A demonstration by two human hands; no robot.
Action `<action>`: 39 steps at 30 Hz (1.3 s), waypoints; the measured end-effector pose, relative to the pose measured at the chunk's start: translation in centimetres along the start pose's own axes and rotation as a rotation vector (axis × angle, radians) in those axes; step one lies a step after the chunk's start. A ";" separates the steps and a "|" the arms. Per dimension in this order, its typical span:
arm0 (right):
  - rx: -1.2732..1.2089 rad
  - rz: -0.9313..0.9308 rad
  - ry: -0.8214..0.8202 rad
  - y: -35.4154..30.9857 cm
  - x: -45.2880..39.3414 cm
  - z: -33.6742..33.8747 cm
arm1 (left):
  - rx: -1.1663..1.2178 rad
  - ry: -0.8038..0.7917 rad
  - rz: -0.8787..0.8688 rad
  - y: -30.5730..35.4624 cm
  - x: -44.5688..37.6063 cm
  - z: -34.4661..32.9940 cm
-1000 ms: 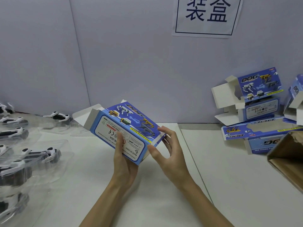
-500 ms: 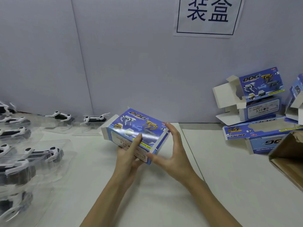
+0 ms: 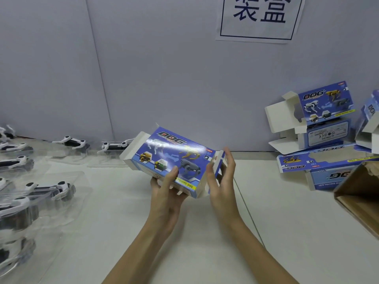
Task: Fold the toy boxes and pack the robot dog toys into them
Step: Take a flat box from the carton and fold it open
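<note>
The toy box (image 3: 172,160) has been turned picture-side up above the counter (image 3: 205,232); the left hand (image 3: 166,189) grips it underneath while the right hand (image 3: 221,177), fingers straight, presses its end flap shut, readying it for packing.

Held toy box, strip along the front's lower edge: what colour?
Yellow, with dark lettering, on the blue toy box. Head view, the only one.

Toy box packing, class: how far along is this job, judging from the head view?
Done: several folded boxes stacked at right. In hand: left hand grips a blue DOG box, right hand at its end flap, far flaps open. Left: robot dog toys in clear trays, unpacked.
</note>
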State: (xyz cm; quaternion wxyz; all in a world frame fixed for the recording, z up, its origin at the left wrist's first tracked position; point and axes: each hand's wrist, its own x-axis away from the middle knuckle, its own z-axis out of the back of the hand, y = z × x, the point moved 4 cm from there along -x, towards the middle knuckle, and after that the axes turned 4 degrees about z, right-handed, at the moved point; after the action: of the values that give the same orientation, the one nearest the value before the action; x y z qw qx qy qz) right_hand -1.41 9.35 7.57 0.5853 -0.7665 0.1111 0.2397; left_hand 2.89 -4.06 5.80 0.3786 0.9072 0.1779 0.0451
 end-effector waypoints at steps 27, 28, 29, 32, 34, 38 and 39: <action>-0.174 -0.088 0.195 1.2 -0.6 1.0 | -0.109 -0.043 -0.016 -2.4 0.8 -1.7; -0.196 -0.114 0.192 1.2 -0.8 1.2 | -0.169 -0.033 -0.017 -2.3 0.7 -1.7; -0.206 -0.133 0.197 1.1 -1.1 1.5 | -0.239 -0.014 -0.016 -2.1 0.7 -1.7; -0.150 -0.084 0.286 0.2 -2.1 3.0 | -0.548 0.029 0.049 -0.8 0.6 -1.2; -0.082 0.020 0.356 -1.0 -2.7 4.2 | -0.774 0.084 0.074 0.4 0.7 -0.3; 0.093 0.177 0.240 -3.4 -3.4 5.2 | -1.159 0.175 -0.719 3.9 1.9 -0.4; 0.118 0.185 0.159 -3.9 -3.4 5.0 | -1.220 0.118 -0.941 4.5 2.4 -1.2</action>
State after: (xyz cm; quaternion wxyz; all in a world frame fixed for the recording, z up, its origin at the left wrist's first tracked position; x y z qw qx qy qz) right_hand -3.77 14.87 11.55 0.5941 -0.7339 0.2411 0.2241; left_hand 6.18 -5.33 9.65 0.7807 0.3632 0.5082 0.0176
